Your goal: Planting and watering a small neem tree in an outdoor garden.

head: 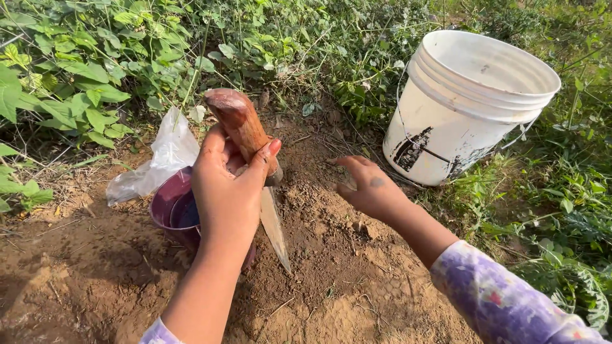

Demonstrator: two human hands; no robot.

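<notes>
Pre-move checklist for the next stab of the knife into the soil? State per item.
1. Left hand grips knife by its wooden handle: ok.
2. Blade tip at the soil, pointing down: ok.
3. Right hand apart from the blade: ok, though near.
4. Purple cup close beside the blade, behind the left hand: not ok.
5. White bucket upright, off to the side: ok.
6. Blade depth in soil: cannot tell.

Cup [171, 213] left of knife [255, 165]; bucket [465, 105] right, probably tilted.
</notes>
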